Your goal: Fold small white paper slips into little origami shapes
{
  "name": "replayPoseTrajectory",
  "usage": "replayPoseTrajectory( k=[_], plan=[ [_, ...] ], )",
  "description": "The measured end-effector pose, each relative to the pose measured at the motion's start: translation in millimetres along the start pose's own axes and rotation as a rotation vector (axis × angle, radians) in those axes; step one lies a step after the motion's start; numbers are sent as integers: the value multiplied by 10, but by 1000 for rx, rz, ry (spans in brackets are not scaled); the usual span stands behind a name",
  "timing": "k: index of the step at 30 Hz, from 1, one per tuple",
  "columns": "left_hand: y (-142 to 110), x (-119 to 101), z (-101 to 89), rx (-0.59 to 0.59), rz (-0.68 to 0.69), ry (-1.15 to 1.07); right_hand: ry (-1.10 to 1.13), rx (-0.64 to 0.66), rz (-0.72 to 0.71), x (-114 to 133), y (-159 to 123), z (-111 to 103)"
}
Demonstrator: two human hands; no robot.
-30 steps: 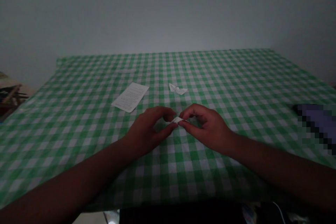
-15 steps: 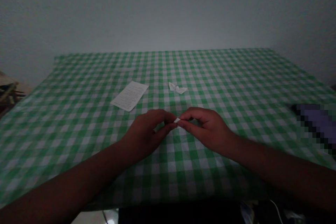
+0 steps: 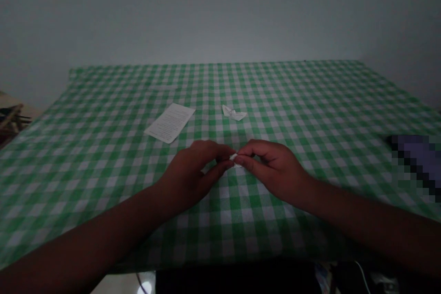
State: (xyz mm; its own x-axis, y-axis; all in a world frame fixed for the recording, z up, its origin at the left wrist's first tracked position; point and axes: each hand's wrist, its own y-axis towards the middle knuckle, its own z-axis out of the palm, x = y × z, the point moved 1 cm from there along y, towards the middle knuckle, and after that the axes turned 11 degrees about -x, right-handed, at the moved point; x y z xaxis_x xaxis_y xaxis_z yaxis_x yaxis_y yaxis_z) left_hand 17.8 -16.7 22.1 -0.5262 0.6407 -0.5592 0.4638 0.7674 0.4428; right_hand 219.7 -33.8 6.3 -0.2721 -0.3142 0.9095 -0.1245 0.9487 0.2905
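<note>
Between my two hands is a small folded piece of white paper [image 3: 234,158], mostly covered by fingertips. My left hand [image 3: 196,170] pinches it from the left with thumb and fingers. From the other side, my right hand [image 3: 272,165] grips it between thumb and index finger. Just beyond the hands, a folded paper boat [image 3: 234,113] with print on it rests on the cloth. A flat printed sheet [image 3: 170,122] lies to its left.
A green and white checked tablecloth [image 3: 310,110] covers the table, which reaches back to a plain wall [image 3: 213,14]. At the right edge lies a dark, pixelated object [image 3: 418,161]. Brown wooden-looking items [image 3: 12,119] stand beyond the table's left side.
Both hands stay at about the same spot; their fingertips have shifted slightly on the folded paper, and a bit more of it shows below. The view has tilted a little.
</note>
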Motion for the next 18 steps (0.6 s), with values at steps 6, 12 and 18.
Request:
replayPoseTrajectory(
  k=[6,12,18],
  plan=[
    [3,-4,6,-5,69,26,-27,8,-39,5,-8,2],
    [-7,-14,14,-49,165,17,-93,-37,-312,4,-7,-16],
    [-2,-29,-2,-45,54,31,-132,-24,-400,17,0,-27]
  ],
)
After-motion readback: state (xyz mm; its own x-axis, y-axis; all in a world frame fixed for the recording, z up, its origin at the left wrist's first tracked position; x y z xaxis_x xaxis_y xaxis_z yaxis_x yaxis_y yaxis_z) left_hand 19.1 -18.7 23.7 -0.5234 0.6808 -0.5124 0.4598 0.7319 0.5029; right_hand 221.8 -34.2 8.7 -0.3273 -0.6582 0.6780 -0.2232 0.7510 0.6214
